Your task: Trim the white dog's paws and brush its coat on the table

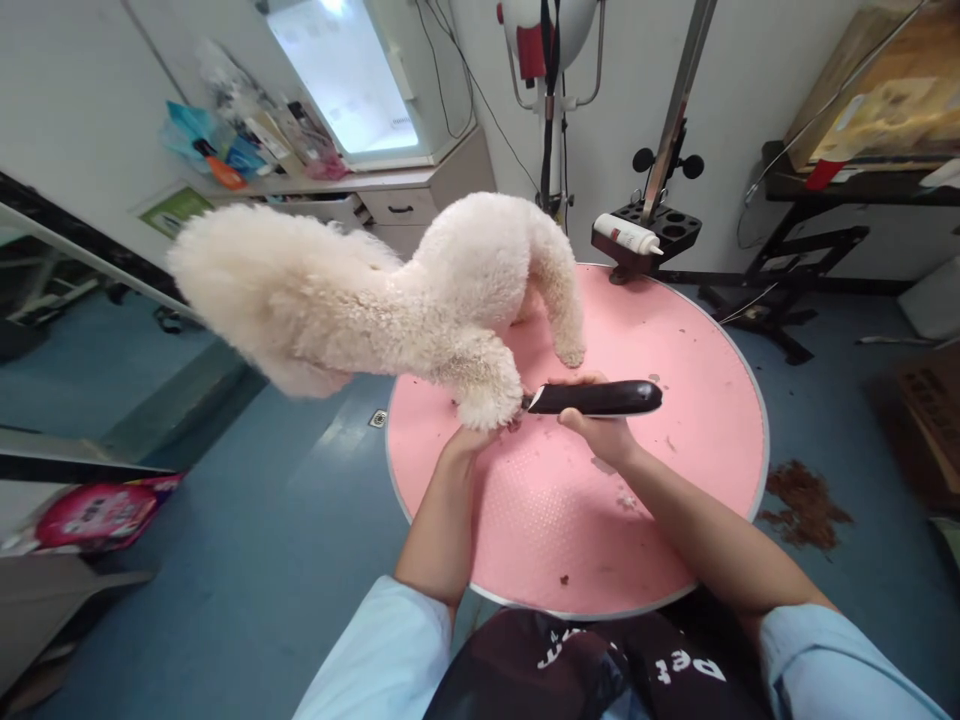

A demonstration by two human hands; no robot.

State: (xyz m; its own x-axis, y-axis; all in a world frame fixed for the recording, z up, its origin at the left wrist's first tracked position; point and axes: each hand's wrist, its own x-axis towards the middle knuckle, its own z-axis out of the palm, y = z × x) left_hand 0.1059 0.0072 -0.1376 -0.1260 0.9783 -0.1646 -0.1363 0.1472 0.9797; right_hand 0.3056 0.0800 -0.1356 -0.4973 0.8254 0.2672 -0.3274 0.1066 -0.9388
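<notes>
A fluffy cream-white dog (480,250) stands on a round pink grooming table (570,520), its head and neck reaching out to the left past the edge. My right hand (604,432) is closed around a black electric clipper (600,398), thumb on the near side. The clipper's head points left and meets the fur at the end of the dog's front leg (487,385). From below, my left hand (480,438) grips the paw of that leg; its fingers are mostly hidden by fur.
Small hair tufts lie on the table. A white bottle (628,234) rests on a black holder (679,228) on the metal post at the back right. Behind the dog stands a dryer (551,40). Brown hair clippings (806,505) lie on the floor at right.
</notes>
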